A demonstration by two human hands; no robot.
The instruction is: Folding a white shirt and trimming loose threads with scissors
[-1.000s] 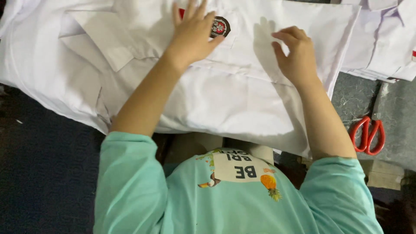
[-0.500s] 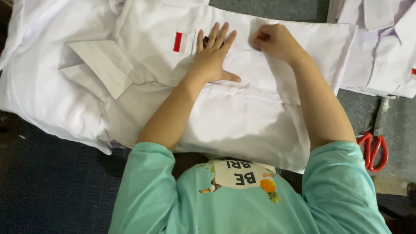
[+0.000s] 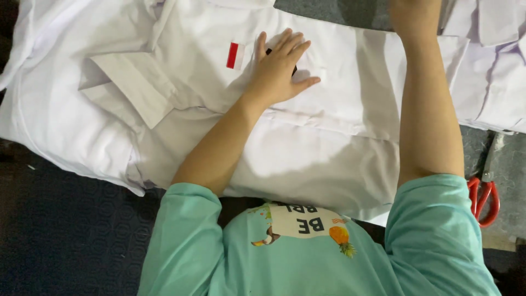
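The white shirt (image 3: pixel 329 142) lies spread on the surface, the left hand (image 3: pixel 279 68) pressing it flat with open fingers, gripping nothing (right hand (image 3: pixel 413 16) is cut off, grip unclear); soft, light cloth, best pinched at a hem or fold.

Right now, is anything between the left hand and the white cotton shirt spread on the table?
Nothing visible: the left hand lies flat on the white cotton shirt, over a dark round badge beside the small red-and-white patch.

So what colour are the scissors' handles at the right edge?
Red. The scissors show only in the head view, lying beside the white shirt.
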